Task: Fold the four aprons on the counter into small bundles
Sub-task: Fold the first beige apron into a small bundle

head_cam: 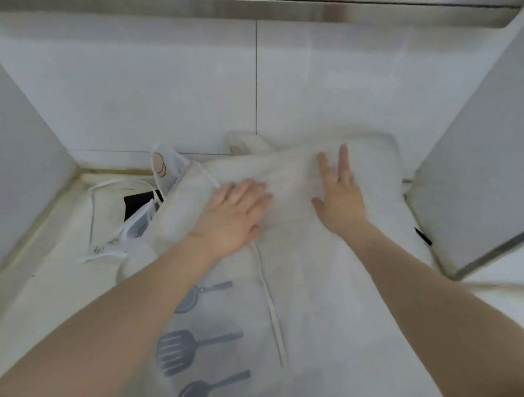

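Utensil-print apron spread on bench; left hand and right hand press flat, fingers straight. Likely smoothing; next, fold it over.

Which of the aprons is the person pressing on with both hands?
The white apron printed with grey kitchen utensils, spread flat in the middle; the left hand and right hand lie on it. The crumpled aprons lie untouched.
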Demonstrator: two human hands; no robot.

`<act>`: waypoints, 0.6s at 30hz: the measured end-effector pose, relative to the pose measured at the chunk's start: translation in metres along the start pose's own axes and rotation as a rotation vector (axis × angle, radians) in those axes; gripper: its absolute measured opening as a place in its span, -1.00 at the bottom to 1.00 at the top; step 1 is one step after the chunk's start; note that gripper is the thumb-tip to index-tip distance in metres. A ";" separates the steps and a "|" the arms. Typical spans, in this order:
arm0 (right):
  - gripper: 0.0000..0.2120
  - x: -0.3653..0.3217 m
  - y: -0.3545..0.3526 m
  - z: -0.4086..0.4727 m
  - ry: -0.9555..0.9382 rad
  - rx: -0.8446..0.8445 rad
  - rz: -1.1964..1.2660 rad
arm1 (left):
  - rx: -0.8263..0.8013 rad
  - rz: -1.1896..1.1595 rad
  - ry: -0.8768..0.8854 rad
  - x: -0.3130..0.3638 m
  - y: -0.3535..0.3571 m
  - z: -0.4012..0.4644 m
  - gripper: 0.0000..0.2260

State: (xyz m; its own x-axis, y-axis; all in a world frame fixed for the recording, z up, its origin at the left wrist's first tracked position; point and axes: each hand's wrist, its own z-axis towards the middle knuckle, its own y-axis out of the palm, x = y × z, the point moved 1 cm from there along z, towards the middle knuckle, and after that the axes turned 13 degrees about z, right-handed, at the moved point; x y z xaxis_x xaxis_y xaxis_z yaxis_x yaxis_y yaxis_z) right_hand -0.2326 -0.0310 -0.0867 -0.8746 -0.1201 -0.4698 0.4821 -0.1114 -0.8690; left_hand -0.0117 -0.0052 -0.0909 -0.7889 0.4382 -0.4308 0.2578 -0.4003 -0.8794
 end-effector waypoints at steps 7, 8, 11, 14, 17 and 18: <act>-0.13 0.004 0.079 -0.067 -0.275 -0.579 -0.157 | -0.356 -0.016 0.042 0.034 0.044 -0.012 -0.32; -0.12 0.011 0.084 -0.070 -0.230 -0.587 -0.148 | -0.383 -0.015 0.043 0.035 0.050 -0.013 -0.31; -0.09 0.039 0.091 -0.084 -0.114 -0.623 -0.230 | -0.406 0.010 0.075 0.036 0.073 -0.022 -0.25; -0.30 0.079 0.087 -0.104 0.110 -0.643 -0.288 | -0.424 0.027 0.070 0.038 0.090 -0.029 -0.28; -0.36 0.107 0.067 -0.117 0.328 -0.605 -0.322 | -0.477 0.099 0.013 0.045 0.084 -0.026 -0.38; -0.35 0.112 0.060 -0.117 0.380 -0.579 -0.330 | -0.457 0.126 -0.018 0.050 0.080 -0.024 -0.42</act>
State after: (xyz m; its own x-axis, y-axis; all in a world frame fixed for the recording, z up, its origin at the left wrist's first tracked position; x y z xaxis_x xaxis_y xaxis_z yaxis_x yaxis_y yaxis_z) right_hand -0.3080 0.0646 -0.2099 -0.9767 0.1888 -0.1015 0.1799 0.4644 -0.8672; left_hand -0.0168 0.0043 -0.1876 -0.7443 0.3936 -0.5395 0.5680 -0.0520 -0.8214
